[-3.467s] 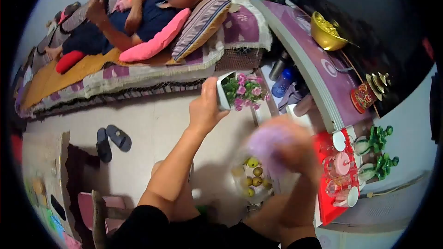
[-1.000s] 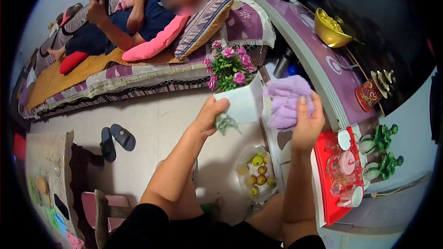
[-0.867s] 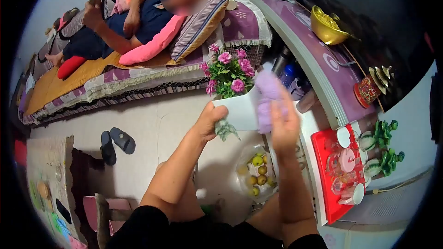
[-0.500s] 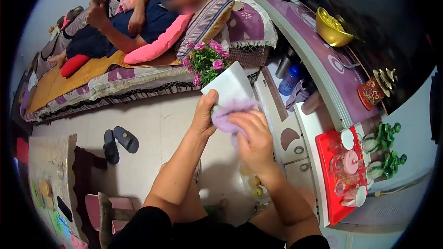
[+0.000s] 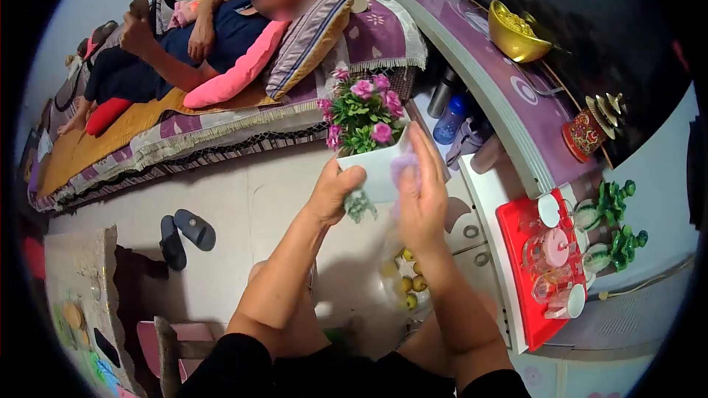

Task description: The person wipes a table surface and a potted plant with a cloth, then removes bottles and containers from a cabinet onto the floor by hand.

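Observation:
A square white flower pot (image 5: 374,169) with pink artificial-looking flowers (image 5: 363,107) and green leaves is held up in front of me. My left hand (image 5: 334,190) grips its left side, thumb across the front. Below that thumb hangs a bit of green fuzzy material (image 5: 360,206); whether it is cloth I cannot tell. My right hand (image 5: 424,199) is on the pot's right side, pressing a fuzzy purple cloth (image 5: 403,169) against it. Part of the cloth is hidden behind the fingers.
A person (image 5: 221,37) lies on the sofa (image 5: 184,133) at the back left. A purple-topped TV stand (image 5: 509,88) curves along the right, with a red tray (image 5: 527,273) of cups below. Slippers (image 5: 193,230), a stone-topped table (image 5: 81,273) and a bag of yellowish fruit (image 5: 408,284) are nearby.
The pot has turned more upright, so more of the flowers shows. My right hand has moved slightly up and right, from the pot's lower part to its right side, with the purple cloth.

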The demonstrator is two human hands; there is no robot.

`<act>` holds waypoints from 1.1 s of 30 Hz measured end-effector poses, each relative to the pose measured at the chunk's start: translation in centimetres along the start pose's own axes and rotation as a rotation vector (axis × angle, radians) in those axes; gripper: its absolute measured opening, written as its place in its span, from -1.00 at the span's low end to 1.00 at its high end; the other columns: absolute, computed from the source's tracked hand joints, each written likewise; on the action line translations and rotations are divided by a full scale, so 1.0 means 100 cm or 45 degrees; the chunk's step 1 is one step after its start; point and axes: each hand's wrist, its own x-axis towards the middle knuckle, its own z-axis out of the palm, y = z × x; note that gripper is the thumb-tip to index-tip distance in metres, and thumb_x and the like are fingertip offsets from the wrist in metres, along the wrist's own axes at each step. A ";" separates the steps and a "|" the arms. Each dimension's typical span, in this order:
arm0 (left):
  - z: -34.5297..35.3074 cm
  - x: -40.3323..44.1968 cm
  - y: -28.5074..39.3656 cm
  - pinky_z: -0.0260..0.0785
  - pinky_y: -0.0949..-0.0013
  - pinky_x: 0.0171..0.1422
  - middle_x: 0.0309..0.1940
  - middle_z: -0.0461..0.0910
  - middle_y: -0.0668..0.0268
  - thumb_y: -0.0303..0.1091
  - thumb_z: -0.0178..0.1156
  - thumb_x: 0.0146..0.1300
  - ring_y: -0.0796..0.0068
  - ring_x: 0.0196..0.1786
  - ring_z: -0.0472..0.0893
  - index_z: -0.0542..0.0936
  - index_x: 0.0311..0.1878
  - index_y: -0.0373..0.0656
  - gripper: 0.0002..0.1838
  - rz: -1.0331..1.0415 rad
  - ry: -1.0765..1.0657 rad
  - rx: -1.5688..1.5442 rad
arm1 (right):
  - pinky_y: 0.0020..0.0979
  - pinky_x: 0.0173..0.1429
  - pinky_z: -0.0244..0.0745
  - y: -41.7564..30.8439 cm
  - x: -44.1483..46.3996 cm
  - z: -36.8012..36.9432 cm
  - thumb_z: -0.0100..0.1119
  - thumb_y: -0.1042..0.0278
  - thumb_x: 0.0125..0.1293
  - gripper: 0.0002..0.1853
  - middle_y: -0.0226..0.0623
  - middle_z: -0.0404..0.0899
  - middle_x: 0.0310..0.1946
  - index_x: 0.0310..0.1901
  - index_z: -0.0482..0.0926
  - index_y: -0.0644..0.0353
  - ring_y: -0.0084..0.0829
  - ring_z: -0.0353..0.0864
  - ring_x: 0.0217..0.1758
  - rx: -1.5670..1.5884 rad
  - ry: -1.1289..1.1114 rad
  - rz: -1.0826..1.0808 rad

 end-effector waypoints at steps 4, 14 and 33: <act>-0.007 -0.005 -0.006 0.34 0.34 0.12 0.00 0.48 0.27 -0.16 0.31 -0.03 0.44 0.01 0.49 0.32 0.18 -0.24 -0.30 -0.102 -0.034 0.082 | -0.37 0.25 0.20 0.029 0.000 -0.004 -0.23 0.30 0.40 -0.58 -0.04 0.39 0.11 0.19 0.29 0.38 -0.28 0.37 0.17 0.183 0.036 0.237; 0.001 0.000 -0.016 0.32 0.37 0.12 0.00 0.46 0.23 -0.20 0.31 0.04 0.47 0.03 0.45 0.32 0.17 -0.23 -0.35 -0.111 0.164 -0.028 | -0.55 -0.06 0.33 0.051 -0.018 0.009 -0.20 0.19 0.44 -0.60 -0.38 0.51 -0.19 0.13 0.38 0.29 -0.64 0.39 -0.20 0.588 0.144 0.826; -0.001 -0.006 -0.018 0.35 0.43 0.05 -0.07 0.49 0.30 -0.23 0.24 0.14 0.54 -0.05 0.47 0.29 0.18 -0.23 -0.42 -0.123 0.052 0.127 | -0.56 -0.03 0.34 0.051 0.002 -0.014 -0.12 0.17 0.41 -0.62 -0.38 0.53 -0.20 0.04 0.44 0.33 -0.62 0.45 -0.18 0.908 0.106 0.919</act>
